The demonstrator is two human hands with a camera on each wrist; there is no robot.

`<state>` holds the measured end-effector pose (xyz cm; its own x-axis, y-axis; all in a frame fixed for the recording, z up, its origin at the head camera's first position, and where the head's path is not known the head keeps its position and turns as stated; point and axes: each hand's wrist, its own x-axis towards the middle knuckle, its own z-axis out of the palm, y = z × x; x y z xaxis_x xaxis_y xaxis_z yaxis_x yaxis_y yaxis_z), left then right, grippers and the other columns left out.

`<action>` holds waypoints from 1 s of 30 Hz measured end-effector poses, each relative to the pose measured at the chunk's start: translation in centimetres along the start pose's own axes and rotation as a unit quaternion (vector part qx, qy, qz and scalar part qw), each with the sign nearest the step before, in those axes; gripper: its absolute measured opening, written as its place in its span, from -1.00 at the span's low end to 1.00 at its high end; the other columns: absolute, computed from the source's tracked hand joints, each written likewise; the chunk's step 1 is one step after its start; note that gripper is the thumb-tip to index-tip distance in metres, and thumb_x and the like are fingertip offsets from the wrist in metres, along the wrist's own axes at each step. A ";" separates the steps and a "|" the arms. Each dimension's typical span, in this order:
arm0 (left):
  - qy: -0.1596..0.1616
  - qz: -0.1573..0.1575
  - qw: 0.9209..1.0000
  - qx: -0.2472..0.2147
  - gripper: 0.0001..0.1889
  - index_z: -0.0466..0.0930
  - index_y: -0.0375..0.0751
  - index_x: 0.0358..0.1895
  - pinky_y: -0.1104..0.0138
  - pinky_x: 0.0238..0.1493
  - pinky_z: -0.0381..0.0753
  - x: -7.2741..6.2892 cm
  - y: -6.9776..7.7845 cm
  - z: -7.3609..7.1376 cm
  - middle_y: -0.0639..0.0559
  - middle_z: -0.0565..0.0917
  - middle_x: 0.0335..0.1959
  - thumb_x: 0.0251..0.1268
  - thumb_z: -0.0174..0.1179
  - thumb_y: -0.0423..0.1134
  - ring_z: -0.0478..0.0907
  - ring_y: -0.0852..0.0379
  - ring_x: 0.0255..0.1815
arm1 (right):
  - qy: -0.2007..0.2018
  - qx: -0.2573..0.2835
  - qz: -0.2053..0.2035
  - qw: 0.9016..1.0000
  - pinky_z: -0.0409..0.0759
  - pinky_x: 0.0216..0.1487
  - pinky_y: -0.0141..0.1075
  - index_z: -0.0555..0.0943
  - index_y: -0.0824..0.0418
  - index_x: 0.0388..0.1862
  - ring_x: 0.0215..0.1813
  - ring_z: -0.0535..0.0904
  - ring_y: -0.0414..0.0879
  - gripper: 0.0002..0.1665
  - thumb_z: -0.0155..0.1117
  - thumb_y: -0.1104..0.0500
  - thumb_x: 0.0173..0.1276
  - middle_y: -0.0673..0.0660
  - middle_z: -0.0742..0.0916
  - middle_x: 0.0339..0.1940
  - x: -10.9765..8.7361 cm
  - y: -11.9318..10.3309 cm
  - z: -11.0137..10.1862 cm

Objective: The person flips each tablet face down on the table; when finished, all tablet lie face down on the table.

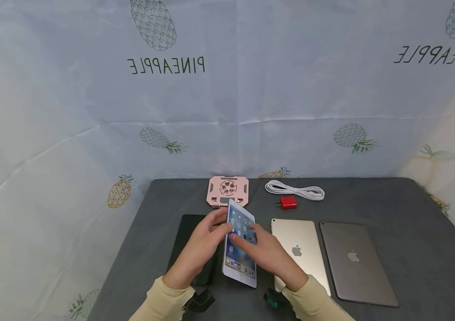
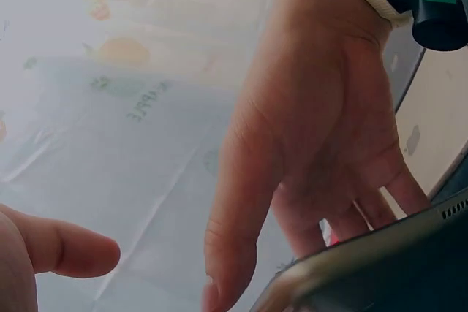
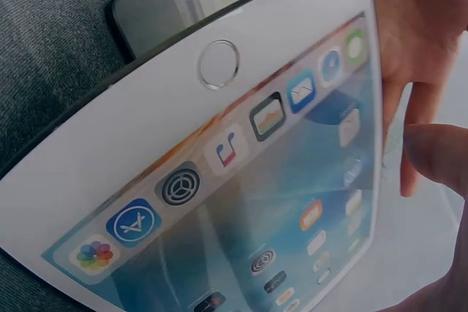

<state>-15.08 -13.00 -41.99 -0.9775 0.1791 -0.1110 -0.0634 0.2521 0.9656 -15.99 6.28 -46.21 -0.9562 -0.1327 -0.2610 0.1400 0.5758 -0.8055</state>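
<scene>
Left hand [image 1: 206, 237] and right hand [image 1: 270, 253] grasped the white iPad [image 1: 238, 263], tilted presumably for viewing, short of the tabletop's far edge [image 1: 183, 182].

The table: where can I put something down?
Bare room: between the gray iPad and the right edge of the table, and behind that iPad, right of the white cable. Crowded: the middle, with the white iPad held between black tablet and gold iPad.
</scene>
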 end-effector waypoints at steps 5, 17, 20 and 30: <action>-0.004 0.008 1.000 -0.010 -0.34 0.33 -0.17 0.64 -0.13 0.47 0.59 0.0 0.6 0.3 -0.25 0.48 0.57 0.59 0.20 -0.06 0.56 -0.19 0.46 | 0.000 0.014 0.003 1.000 0.80 0.12 0.18 0.36 0.32 0.64 0.14 0.79 0.15 0.22 0.24 -0.57 0.39 0.33 0.72 0.35 0.1 0.0 -0.1; -0.025 0.005 1.000 -0.018 -0.30 0.27 -0.25 0.66 -0.17 0.51 0.54 0.3 1.5 1.5 -0.28 0.45 0.59 0.61 0.18 -0.03 0.57 -0.19 0.45 | 0.003 0.030 0.000 1.000 0.78 0.14 0.18 0.36 0.32 0.63 0.16 0.79 0.16 0.16 0.18 -0.55 0.46 0.36 0.73 0.32 -0.1 0.4 -0.5; -0.024 0.005 1.000 -0.016 -0.29 0.27 -0.28 0.67 -0.19 0.53 0.51 0.3 1.5 1.7 -0.27 0.45 0.59 0.62 0.17 -0.01 0.57 -0.18 0.44 | 0.002 0.039 0.000 0.999 0.80 0.11 0.17 0.36 0.32 0.63 0.13 0.80 0.15 0.15 0.18 -0.54 0.47 0.36 0.74 0.30 -0.1 0.4 -0.5; -0.033 0.019 0.998 -0.048 -0.30 0.26 -0.34 0.66 -0.17 0.57 0.48 0.4 1.0 2.5 -0.28 0.36 0.67 0.69 0.09 0.01 0.53 -0.17 0.49 | 0.004 0.039 0.001 0.999 0.76 0.19 0.20 0.36 0.29 0.64 0.18 0.78 0.15 0.14 0.17 -0.55 0.47 0.34 0.73 0.34 -0.1 0.7 -0.9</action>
<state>-15.00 -10.32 -41.69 -0.9643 0.2508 -0.0855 -0.0478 0.1526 0.9871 -16.01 7.47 -46.26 -0.9580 -0.1239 -0.2587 0.1619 0.5109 -0.8442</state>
